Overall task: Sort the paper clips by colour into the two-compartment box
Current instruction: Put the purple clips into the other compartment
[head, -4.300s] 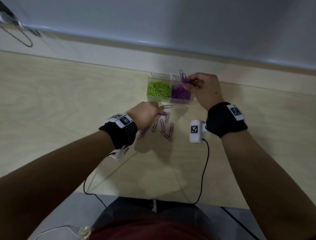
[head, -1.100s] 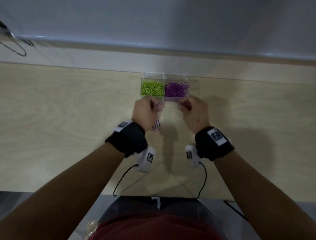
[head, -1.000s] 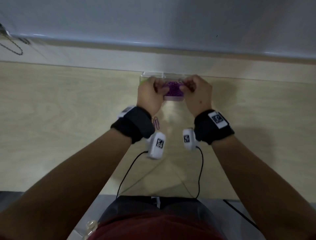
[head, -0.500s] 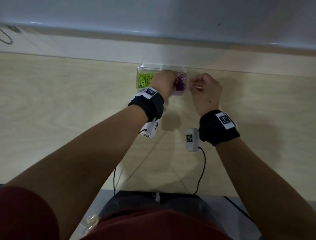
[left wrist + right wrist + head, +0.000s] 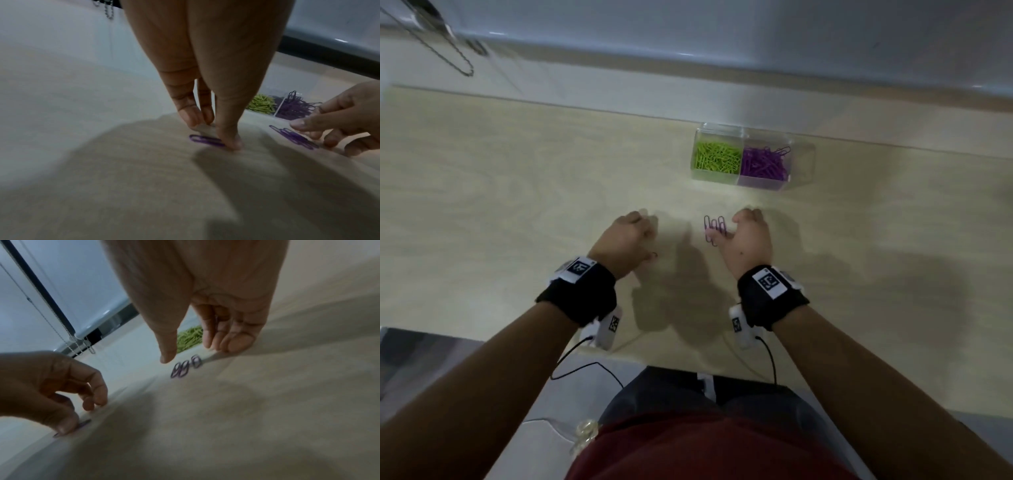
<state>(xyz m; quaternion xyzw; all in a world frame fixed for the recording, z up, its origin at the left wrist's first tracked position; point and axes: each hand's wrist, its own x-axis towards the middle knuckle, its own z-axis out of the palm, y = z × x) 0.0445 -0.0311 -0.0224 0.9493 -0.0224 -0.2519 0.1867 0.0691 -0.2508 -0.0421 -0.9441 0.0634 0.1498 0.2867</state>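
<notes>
Under the left hand (image 5: 627, 240), a single purple paper clip (image 5: 205, 140) lay flat on the pale wooden table (image 5: 500, 205), pinned there by the thumb tip, while the other fingers (image 5: 186, 112) curled down with their tips at the tabletop just beyond it. Nothing was lifted; the clip was pressed, not pinched, as far as I could see.

Just right of that hand, between the two hands, three more purple clips (image 5: 715, 226) lay side by side on the wood. The right hand (image 5: 748, 240) hovered right over them, fingers loosely bent and spread, the thumb reaching toward the near ends of the clips, with nothing held in it. Whether the thumb actually touched them I could not tell.

Beyond the right hand's fingertips, well apart from both hands, stood the clear two-compartment box (image 5: 803, 164) near the table's far edge. Its left compartment held a heap of green paper clips (image 5: 717, 161); its right compartment held a heap of purple ones (image 5: 763, 164), a few poking up over the rim.
</notes>
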